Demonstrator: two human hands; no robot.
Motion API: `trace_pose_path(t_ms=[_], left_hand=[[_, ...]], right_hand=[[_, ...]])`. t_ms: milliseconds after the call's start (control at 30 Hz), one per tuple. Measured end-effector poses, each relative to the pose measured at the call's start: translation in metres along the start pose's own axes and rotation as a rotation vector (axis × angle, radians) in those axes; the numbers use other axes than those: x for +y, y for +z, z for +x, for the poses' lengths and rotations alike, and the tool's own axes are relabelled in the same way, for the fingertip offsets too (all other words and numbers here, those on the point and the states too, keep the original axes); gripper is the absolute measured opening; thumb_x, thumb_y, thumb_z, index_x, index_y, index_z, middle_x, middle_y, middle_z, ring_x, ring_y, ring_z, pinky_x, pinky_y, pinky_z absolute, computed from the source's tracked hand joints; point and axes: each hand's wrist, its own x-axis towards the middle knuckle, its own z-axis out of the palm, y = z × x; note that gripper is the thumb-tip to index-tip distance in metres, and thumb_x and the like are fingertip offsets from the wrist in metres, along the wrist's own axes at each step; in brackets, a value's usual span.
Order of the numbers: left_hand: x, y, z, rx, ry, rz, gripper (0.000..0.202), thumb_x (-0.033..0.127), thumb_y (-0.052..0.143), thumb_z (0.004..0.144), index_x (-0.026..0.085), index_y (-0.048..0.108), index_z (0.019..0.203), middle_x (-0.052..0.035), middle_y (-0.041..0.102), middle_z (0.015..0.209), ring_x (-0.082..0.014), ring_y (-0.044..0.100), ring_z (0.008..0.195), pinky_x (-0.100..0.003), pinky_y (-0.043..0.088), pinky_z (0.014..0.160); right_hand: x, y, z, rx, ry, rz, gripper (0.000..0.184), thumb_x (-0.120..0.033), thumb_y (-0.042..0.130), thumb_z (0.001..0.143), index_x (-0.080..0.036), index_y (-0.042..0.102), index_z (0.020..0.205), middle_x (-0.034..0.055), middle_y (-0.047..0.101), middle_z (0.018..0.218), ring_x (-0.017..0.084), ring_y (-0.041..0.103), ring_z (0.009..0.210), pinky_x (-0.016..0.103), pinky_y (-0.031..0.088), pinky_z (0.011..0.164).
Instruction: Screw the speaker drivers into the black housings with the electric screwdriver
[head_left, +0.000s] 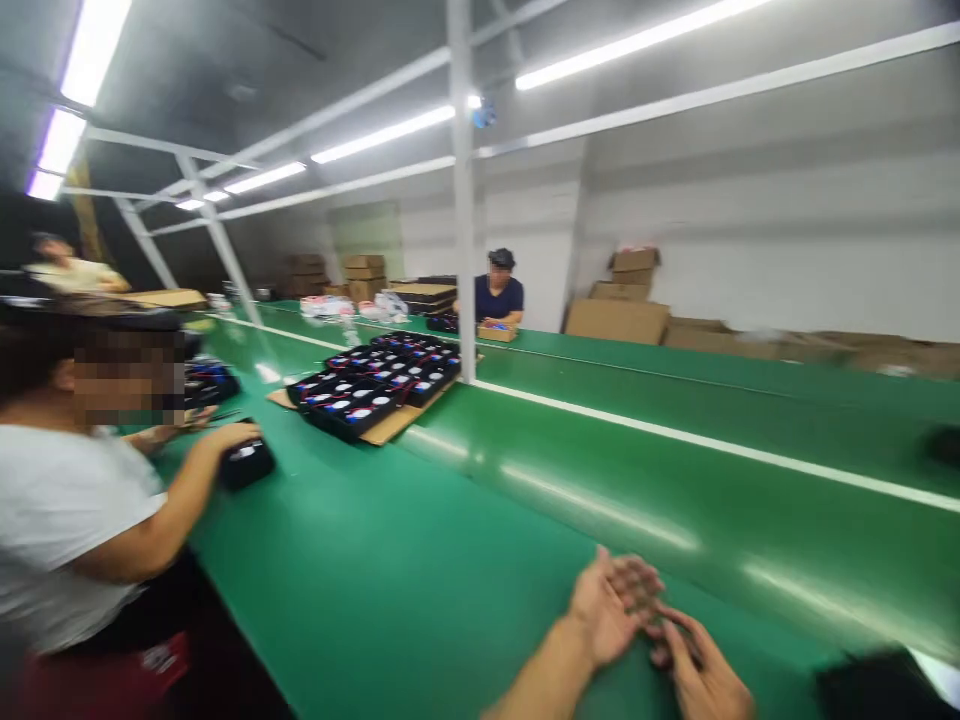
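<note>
Left hand (611,615) turned palm up, bare forearm slanting in behind it, fingers loosely extended. Right hand (709,675) just beside it, fingers curled toward the left fingertips, perhaps meeting them; too blurred to tell whether pinching anything small. Both held over the smooth green bench (390,560), in from its near edge. Nearest the right hand, apart from it, a black object (870,685), cut off by the view. Past the hands, a glossy green strip (600,455) streaked with reflected light, plus a white line (675,435). Farther left at the bench's near edge, a co-worker (75,520) in a white short sleeve, one hand on a black box (247,465). Beyond, near the foot of a white post (464,250), black trays (330,400) dotted with white rounds and flecks of red and blue, set on flat brown cardboard (386,428). At the far edge, a person (499,300) in a dark top, behind a small carton (498,333). On red material (90,685) by the co-worker, white marks, not legible
</note>
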Motion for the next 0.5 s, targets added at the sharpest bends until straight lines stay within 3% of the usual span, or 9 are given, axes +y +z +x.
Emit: trace_pose_path(t_ms=[167,300,500], left_hand=[[0.007,-0.021,0.017,-0.085,-0.177,-0.257,0.058,0.068,0.040,0.097,0.026,0.069,0.125,-0.0091,0.059,0.149,-0.0268,0.059,0.134,-0.049,0.033,0.120],[0.004,-0.028,0.021,-0.114,-0.217,-0.355,0.055,0.063,0.039,0.100,0.026,0.067,0.131,-0.0089,0.056,0.153,-0.0290,0.051,0.142,-0.048,0.032,0.121],[0.001,-0.028,0.021,-0.115,-0.227,-0.427,0.053,0.058,0.043,0.102,0.023,0.064,0.135,-0.0107,0.057,0.152,-0.0319,0.048,0.145,-0.050,0.032,0.121]], right_hand=[[-0.030,0.008,-0.006,0.035,-0.062,0.013,0.049,-0.061,0.056,0.086,-0.017,0.071,0.100,0.0116,0.079,0.082,0.021,0.071,0.062,0.033,0.058,0.064],[-0.032,0.008,-0.008,0.009,-0.088,0.023,0.036,-0.050,0.055,0.090,-0.018,0.070,0.097,0.0103,0.079,0.084,0.020,0.071,0.061,0.031,0.057,0.065],[-0.031,0.007,-0.008,0.011,-0.087,0.030,0.031,-0.044,0.054,0.092,-0.019,0.069,0.099,0.0077,0.078,0.083,0.018,0.071,0.061,0.029,0.057,0.065]])
